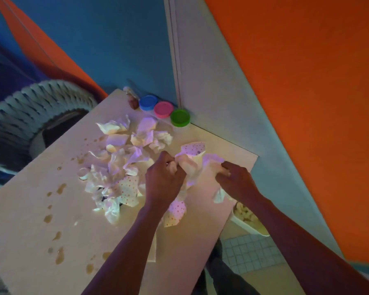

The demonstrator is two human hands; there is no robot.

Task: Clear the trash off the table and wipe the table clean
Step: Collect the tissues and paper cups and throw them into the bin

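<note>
Two-handed grip on crumpled paper (190,165); bin (246,225) holding scraps

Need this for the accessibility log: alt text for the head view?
Both hands, left hand and right hand, grip crumpled paper napkins over a pale table. More napkins pile at centre, brown spill drops to the left, three coloured lids at the far edge.

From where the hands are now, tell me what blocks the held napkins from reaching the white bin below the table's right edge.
Nothing visible: the right hand grips paper near the table edge, directly above the bin.
</note>
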